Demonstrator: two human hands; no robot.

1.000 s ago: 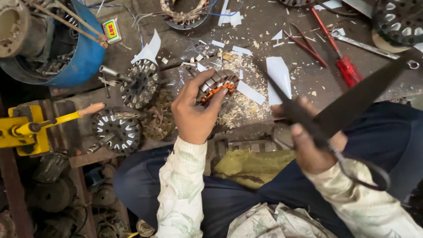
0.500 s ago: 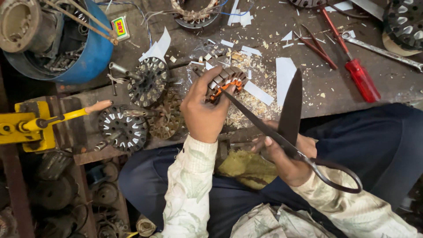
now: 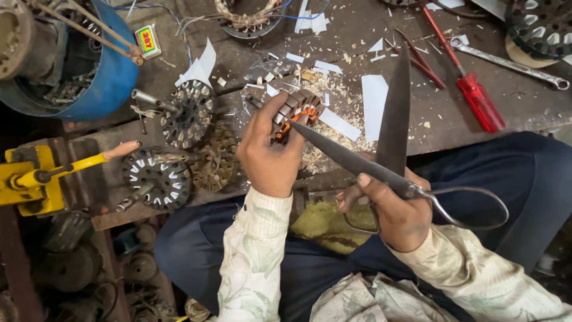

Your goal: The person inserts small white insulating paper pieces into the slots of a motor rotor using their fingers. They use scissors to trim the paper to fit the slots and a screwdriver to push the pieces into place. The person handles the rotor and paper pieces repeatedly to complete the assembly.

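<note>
Since the earlier frame, the scissors [image 3: 381,161] had swung from out at the right to the small motor core [image 3: 296,111], and one long blade now lay with its tip against the orange windings while the other blade stood up, wide apart from it. The core sat above the worktop [image 3: 333,36], clasped in the fingers of the left hand [image 3: 268,152]. The right hand [image 3: 390,209] gripped the scissors at the pivot and near loop; how many fingers passed through that loop could not be made out. Under the core lay a heap of pale shavings [image 3: 322,149] and white paper strips [image 3: 373,101]. To the left rested two slotted rotor discs [image 3: 156,177], with a blue drum [image 3: 101,77] beyond them. A red-handled screwdriver [image 3: 471,89] and a spanner [image 3: 506,59] lay to the right on the worktop.
</note>
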